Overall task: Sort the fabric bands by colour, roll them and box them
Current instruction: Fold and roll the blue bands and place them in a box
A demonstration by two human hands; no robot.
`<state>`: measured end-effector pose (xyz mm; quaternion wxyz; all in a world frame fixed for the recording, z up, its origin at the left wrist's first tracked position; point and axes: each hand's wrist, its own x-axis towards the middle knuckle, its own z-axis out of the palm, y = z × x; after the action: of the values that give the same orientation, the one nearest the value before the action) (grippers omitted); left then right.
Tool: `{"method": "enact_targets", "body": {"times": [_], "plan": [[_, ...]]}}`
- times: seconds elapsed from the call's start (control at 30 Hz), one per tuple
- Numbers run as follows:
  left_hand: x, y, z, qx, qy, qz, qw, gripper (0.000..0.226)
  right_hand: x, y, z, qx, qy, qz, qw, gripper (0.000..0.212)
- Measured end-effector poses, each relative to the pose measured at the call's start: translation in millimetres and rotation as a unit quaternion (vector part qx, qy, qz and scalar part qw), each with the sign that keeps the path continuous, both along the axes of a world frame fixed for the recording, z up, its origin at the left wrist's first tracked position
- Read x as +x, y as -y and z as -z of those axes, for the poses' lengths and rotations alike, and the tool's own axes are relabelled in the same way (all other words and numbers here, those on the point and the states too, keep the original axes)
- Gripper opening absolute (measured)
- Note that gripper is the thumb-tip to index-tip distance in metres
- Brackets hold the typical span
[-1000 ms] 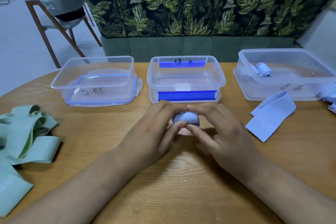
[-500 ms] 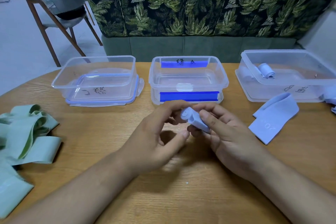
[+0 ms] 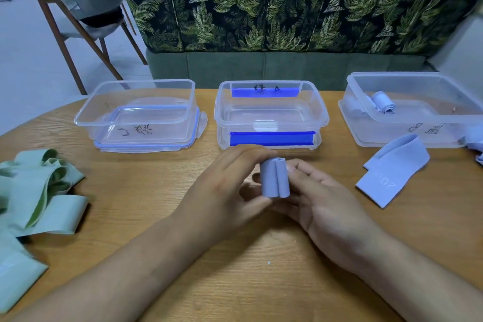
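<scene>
Left hand (image 3: 224, 191) pinches the blue roll (image 3: 274, 180), right hand (image 3: 326, 204) steadies it, fingers loose. Next: probably the right-side box (image 3: 386, 133).

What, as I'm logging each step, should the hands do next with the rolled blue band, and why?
Probably carry the rolled blue band, gripped upright by the left hand with the right hand touching it, over to the right-hand box and drop it in. The roll looks finished, and a blue roll already lies in that box.
</scene>
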<state>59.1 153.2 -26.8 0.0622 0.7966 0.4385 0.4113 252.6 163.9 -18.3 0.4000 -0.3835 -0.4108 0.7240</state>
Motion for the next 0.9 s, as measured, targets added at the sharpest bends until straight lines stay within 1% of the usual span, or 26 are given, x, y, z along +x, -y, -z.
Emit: {"method": "enact_targets", "body": {"times": [0.1, 0.2, 0.3, 0.47, 0.57, 0.7, 0.8, 0.9], "plan": [[-4, -3, 2, -0.015, -0.025, -0.007, 1.000, 0.052, 3, 2, -4, 0.065, 0.040, 0.003, 0.997, 0.030], [-3, -2, 2, -0.024, -0.035, -0.005, 0.999, 0.048, 4, 6, -4, 0.150, 0.137, -0.011, 0.979, 0.020], [-1, -1, 3, -0.039, -0.033, 0.003, 0.999, 0.044, 5, 5, -3, 0.163, 0.176, 0.006, 0.971, 0.019], [2, -3, 4, -0.023, -0.052, -0.007, 0.998, 0.041, 4, 3, -2, 0.165, 0.195, 0.029, 0.966, 0.013], [6, -3, 6, -0.020, -0.068, -0.026, 0.997, 0.043, 2, 4, -2, 0.177, 0.205, 0.045, 0.962, 0.014], [9, -2, 5, -0.003, -0.062, -0.038, 0.997, 0.045, 3, 3, -3, 0.199, 0.215, 0.065, 0.954, 0.017], [10, -1, 4, -0.009, -0.035, -0.021, 0.999, 0.051, 6, 1, -6, 0.199, 0.204, 0.077, 0.956, 0.016], [9, 1, 1, -0.038, 0.032, -0.004, 0.999, 0.055, 12, -1, -9, 0.158, 0.169, 0.080, 0.969, 0.019]]}}
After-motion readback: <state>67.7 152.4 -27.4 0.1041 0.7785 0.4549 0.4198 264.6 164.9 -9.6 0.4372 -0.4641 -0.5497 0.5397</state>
